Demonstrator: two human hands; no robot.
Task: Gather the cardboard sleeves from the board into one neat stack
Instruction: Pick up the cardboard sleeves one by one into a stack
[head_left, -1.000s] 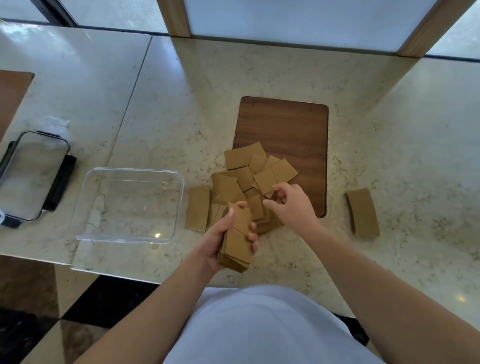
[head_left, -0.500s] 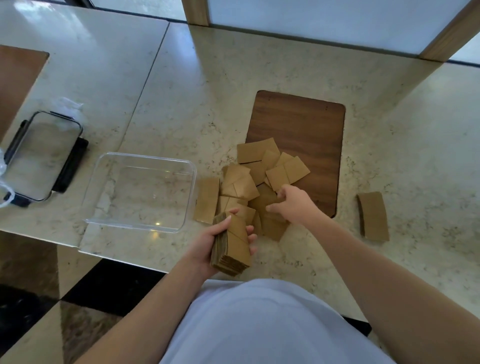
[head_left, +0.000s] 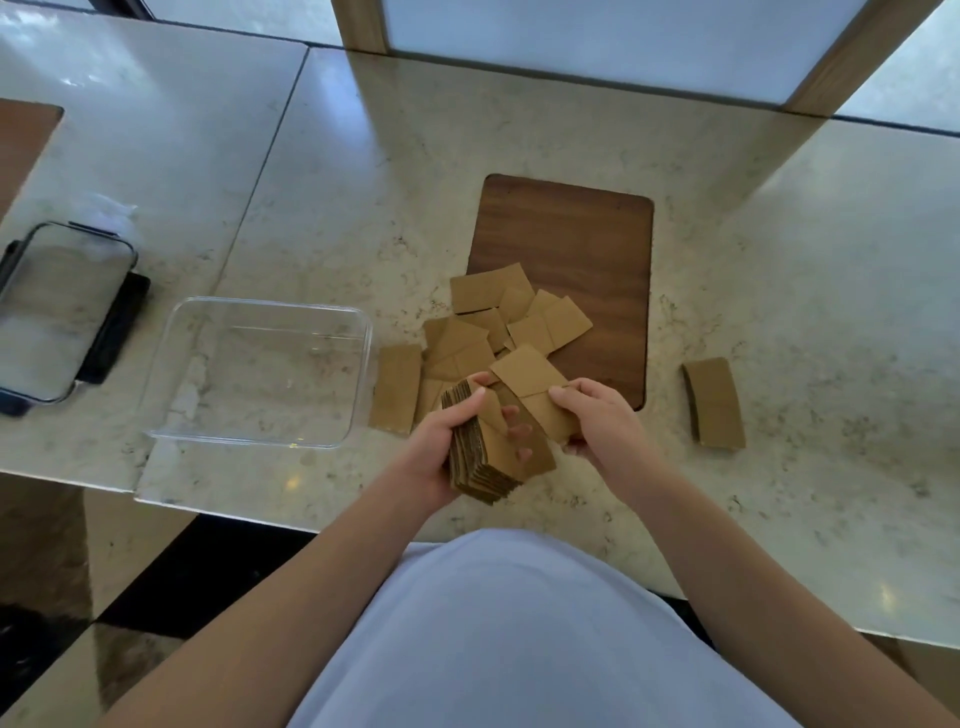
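The left hand (head_left: 441, 447) clamps the stack (head_left: 483, 457) above the desk's (head_left: 779, 415) near edge; the right hand (head_left: 597, 421) pinches one sleeve (head_left: 535, 389) onto it. Mid-gathering: next it needs squaring, then loose sleeves (head_left: 498, 322) at the board's (head_left: 571, 234) near-left corner

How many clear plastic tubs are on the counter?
2: an open clear tub left of the cardboard pile, and a lidded one with black clips at the far left edge, partly cut off.

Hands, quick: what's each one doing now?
Left hand: grips the thick stack of brown cardboard sleeves.
Right hand: pinches one flat brown cardboard sleeve.
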